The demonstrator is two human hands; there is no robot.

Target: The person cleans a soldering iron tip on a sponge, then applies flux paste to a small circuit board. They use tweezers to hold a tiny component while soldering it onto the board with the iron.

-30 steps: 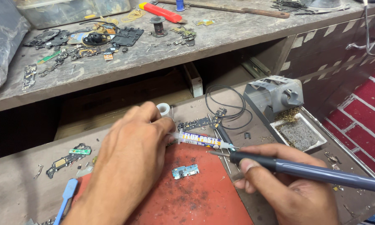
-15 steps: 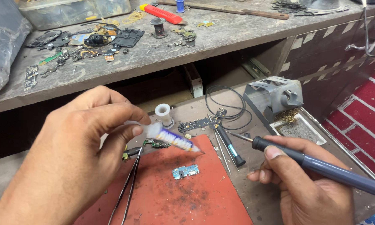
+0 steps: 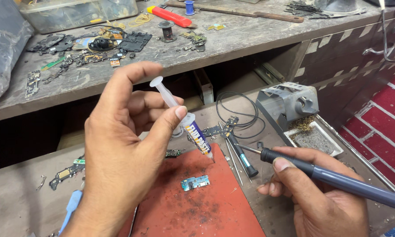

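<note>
My left hand (image 3: 123,153) holds a small syringe (image 3: 186,123) of paste, plunger up, between thumb and fingers. Its nozzle points down at the red work mat (image 3: 197,206), just above the mat's far edge. A small blue circuit board (image 3: 195,182) lies on the mat below the nozzle, apart from it. My right hand (image 3: 316,197) grips a blue-handled soldering iron (image 3: 338,180) like a pen. The iron's tip points left, beside the mat's right edge.
A grey soldering iron stand (image 3: 287,103) with a tray of brass wool (image 3: 311,138) sits to the right. Tweezers and a screwdriver (image 3: 241,153) lie by the mat. The upper shelf (image 3: 232,39) holds scattered phone parts, a red cutter (image 3: 169,15) and a plastic box (image 3: 74,11).
My left hand picked the syringe up off the bench, raised it and turned it upright, nozzle down over the mat. My right hand with the iron stayed nearly still.
</note>
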